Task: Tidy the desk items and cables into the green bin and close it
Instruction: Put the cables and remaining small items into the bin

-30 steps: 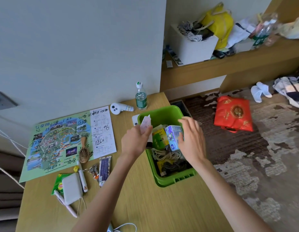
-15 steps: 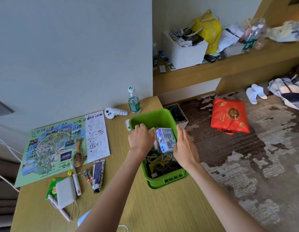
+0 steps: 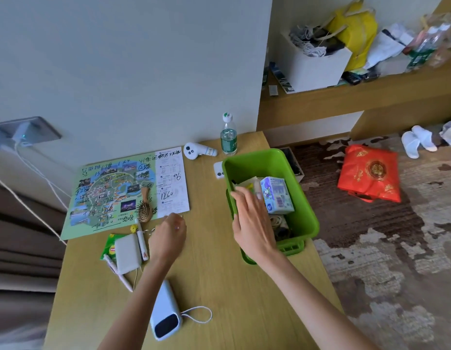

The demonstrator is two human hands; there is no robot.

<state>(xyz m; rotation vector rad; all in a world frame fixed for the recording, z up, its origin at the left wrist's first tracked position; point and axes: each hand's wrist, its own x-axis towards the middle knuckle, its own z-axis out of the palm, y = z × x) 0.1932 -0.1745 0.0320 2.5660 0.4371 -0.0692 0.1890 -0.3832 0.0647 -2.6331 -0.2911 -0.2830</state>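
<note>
Green bin (image 3: 306, 198) sits at the worktop's (image 3: 214, 274) right edge, holding cables (image 3: 277, 221) and a tissue pack (image 3: 277, 195). Right hand (image 3: 252, 218), fingers (image 3: 240, 198) straight, lies over its near rim, probably steadying it. Left hand (image 3: 168, 236) reaches beside the hairbrush (image 3: 144, 208) for the next item; whether it grips anything, I cannot tell.

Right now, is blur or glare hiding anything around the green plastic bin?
Head view: the green plastic bin and the blue-and-white tissue pack in it look sharp. Head view: light is soft and even, with no glare on the wooden desk. Head view: fingertips of the right hand look slightly smeared, and the clear plastic bottles on the far shelf are blurred. Head view: the wide lens bends lines near the borders.
</note>
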